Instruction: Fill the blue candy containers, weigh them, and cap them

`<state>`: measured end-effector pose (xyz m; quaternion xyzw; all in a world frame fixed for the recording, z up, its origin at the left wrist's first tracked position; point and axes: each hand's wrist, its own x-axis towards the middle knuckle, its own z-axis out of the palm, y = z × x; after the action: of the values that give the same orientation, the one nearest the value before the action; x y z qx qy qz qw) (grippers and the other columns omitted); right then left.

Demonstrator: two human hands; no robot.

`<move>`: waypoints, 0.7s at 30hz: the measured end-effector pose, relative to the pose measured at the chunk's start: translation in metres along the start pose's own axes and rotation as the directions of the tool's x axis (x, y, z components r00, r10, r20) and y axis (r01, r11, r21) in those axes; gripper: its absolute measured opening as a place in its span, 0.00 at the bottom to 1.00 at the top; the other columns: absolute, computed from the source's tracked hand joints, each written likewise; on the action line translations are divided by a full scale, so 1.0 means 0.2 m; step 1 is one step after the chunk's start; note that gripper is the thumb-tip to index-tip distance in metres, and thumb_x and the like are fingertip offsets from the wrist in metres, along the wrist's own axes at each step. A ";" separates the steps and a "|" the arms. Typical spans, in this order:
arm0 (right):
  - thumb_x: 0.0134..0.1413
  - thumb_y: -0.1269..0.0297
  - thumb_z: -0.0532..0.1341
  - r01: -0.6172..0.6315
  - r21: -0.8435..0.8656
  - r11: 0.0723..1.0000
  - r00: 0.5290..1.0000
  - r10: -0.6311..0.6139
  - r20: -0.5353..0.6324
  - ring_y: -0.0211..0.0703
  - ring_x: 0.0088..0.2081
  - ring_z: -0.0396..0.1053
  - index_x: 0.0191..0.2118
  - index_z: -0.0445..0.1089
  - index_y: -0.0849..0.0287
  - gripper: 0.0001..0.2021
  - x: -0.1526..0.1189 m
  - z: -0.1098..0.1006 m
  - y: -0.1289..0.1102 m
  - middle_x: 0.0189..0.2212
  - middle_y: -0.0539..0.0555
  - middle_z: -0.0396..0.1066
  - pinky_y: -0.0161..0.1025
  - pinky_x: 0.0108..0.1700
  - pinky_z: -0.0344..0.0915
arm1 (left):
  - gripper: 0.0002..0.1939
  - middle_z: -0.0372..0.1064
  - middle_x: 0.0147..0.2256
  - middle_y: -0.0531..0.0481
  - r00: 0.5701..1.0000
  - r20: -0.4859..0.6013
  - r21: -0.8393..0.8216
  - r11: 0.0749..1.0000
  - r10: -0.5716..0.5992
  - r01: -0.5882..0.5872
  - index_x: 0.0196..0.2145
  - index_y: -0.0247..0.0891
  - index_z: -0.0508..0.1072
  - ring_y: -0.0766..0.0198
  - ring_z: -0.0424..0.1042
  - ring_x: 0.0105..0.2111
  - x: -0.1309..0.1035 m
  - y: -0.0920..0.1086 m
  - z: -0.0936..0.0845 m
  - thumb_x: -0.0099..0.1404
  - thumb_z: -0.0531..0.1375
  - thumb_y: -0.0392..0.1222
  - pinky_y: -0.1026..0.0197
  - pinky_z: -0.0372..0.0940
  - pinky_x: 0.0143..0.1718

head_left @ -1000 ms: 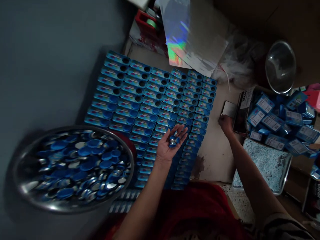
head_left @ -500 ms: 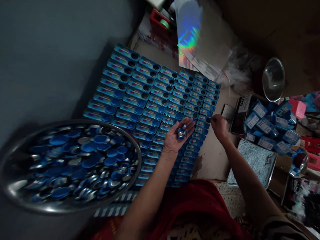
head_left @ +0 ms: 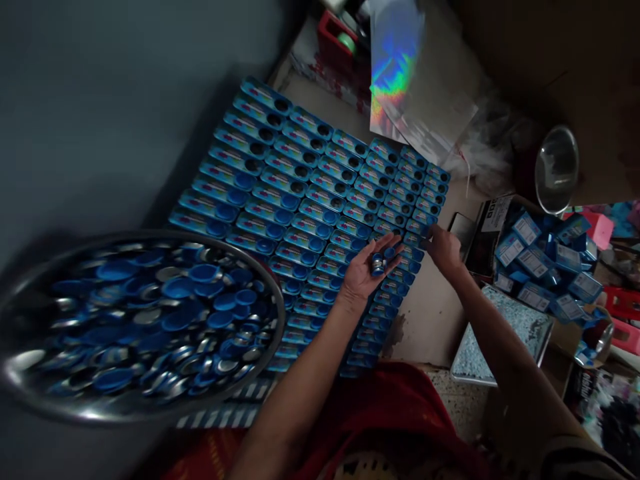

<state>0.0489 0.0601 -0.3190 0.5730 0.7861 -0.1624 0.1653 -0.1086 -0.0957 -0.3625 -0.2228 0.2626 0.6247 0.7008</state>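
My left hand (head_left: pixel 357 277) is palm up over the rows, fingers outstretched, carrying several small round blue-and-silver tins (head_left: pixel 377 264). Pinched fingertips of my right hand (head_left: pixel 444 252) are at the right edge of the rows; what they hold, if anything, is hidden. Beneath both hands lie many flat blue printed cases (head_left: pixel 320 197) in slanted columns. Those farther away show a dark round hole at one end; nearer ones have a blue disc there. To the left, a large metal bowl (head_left: pixel 281 320) holds many loose blue and silver round tins (head_left: pixel 180 287).
Beyond the cases are a red tape dispenser (head_left: pixel 336 43) and shiny sheets (head_left: pixel 395 67). On the right are a box of blue packets (head_left: pixel 535 260), a tray of pale bits (head_left: pixel 505 333), a metal bowl (head_left: pixel 557 170) and a dark flat phone-like object (head_left: pixel 460 229).
The view has shifted slightly, so most things sit further right. My left hand still carries the tins; my right hand stays at the right edge of the cases, close to the same spot.
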 end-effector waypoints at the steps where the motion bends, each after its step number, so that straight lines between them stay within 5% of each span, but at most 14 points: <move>1: 0.66 0.60 0.66 0.062 0.045 0.997 0.997 -0.060 -0.041 0.51 0.42 0.76 0.46 0.77 0.53 0.07 -0.05 0.00 -0.03 0.41 0.56 0.79 0.40 0.41 0.63 | 0.19 0.74 0.63 0.37 1.000 -0.003 0.005 1.000 -0.009 0.009 0.56 0.33 0.80 0.47 0.76 0.61 0.00 0.01 0.00 0.78 0.54 0.43 0.47 0.74 0.60; 6: 0.72 0.65 0.58 0.464 0.220 0.858 0.886 -0.450 -0.114 0.50 0.46 0.74 0.50 0.80 0.52 0.13 -0.24 0.08 -0.18 0.45 0.59 0.77 0.42 0.47 0.68 | 0.21 0.82 0.53 0.42 0.997 -0.068 0.019 0.999 -0.049 0.050 0.61 0.35 0.78 0.58 0.81 0.51 0.02 0.01 0.02 0.79 0.52 0.39 0.54 0.75 0.57; 9: 0.67 0.70 0.60 0.544 0.312 0.779 0.837 -0.529 -0.137 0.52 0.50 0.73 0.44 0.81 0.54 0.11 -0.28 0.15 -0.20 0.45 0.60 0.77 0.46 0.55 0.69 | 0.22 0.83 0.50 0.42 0.989 -0.098 0.021 0.994 -0.109 0.112 0.63 0.32 0.77 0.60 0.83 0.45 0.04 -0.02 0.03 0.79 0.53 0.42 0.60 0.76 0.48; 12: 0.59 0.73 0.61 0.444 0.491 0.749 0.893 -0.412 -0.179 0.49 0.46 0.75 0.39 0.79 0.54 0.10 -0.24 0.18 -0.16 0.41 0.56 0.79 0.44 0.54 0.71 | 0.23 0.83 0.51 0.41 0.986 -0.095 0.008 0.990 -0.139 0.140 0.65 0.33 0.75 0.57 0.83 0.46 0.06 -0.03 0.03 0.79 0.53 0.42 0.57 0.77 0.50; 15: 0.57 0.69 0.62 0.202 0.666 0.718 0.979 -0.124 -0.162 0.45 0.39 0.76 0.42 0.79 0.56 0.10 -0.10 0.12 -0.11 0.38 0.53 0.80 0.40 0.46 0.72 | 0.24 0.81 0.55 0.40 0.989 -0.082 -0.001 0.992 -0.123 0.123 0.67 0.36 0.73 0.53 0.81 0.54 0.05 0.01 0.02 0.79 0.52 0.42 0.50 0.74 0.58; 17: 0.57 0.65 0.63 0.111 0.673 0.731 0.982 0.025 -0.189 0.46 0.39 0.77 0.43 0.79 0.58 0.10 0.04 0.06 -0.08 0.38 0.53 0.81 0.40 0.45 0.72 | 0.24 0.78 0.59 0.38 0.994 -0.058 0.000 0.996 -0.091 0.091 0.67 0.37 0.72 0.51 0.79 0.58 0.04 0.06 0.02 0.80 0.52 0.44 0.48 0.72 0.62; 21: 0.54 0.68 0.63 0.137 0.424 0.895 0.979 -0.057 -0.196 0.49 0.44 0.77 0.40 0.80 0.57 0.09 0.29 -0.04 -0.11 0.40 0.54 0.82 0.42 0.50 0.71 | 0.25 0.75 0.63 0.37 1.000 0.011 0.008 1.000 -0.022 0.022 0.66 0.37 0.73 0.47 0.74 0.63 0.02 0.14 0.03 0.81 0.50 0.49 0.43 0.69 0.65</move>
<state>0.0110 0.1071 -0.3362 0.5676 0.7691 -0.2900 -0.0461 -0.1365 -0.0855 -0.3607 -0.2196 0.2587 0.6172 0.7099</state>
